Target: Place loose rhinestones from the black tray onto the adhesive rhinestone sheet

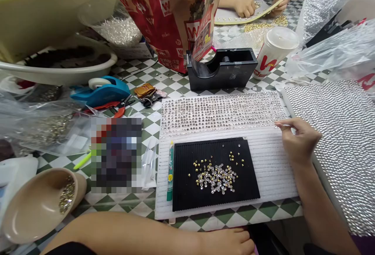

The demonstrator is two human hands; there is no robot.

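My right hand (299, 136) pinches thumb and index finger together at the lower right edge of a clear sheet studded with rows of rhinestones (219, 110). Whatever is between those fingertips is too small to make out. That sheet lies on a white ridged foam board (272, 161). Below it on the board sits a black ridged tray (187, 192) with a heap of loose rhinestones (218, 179), some clear side up, others gold. A green pen (170, 173) lies along the tray's left side. My left hand (228, 241) rests at the table's front edge, fingers curled in.
Left are a tan bowl (26, 208) with rhinestones, a blue tape dispenser (101, 91) and red-handled pliers (120, 111). Behind stand a black tape dispenser (222, 71), a red paper bag (164, 20) and a lidded cup (275, 50). Opposite, another person's hands (245, 5) handle a yellow-edged board.
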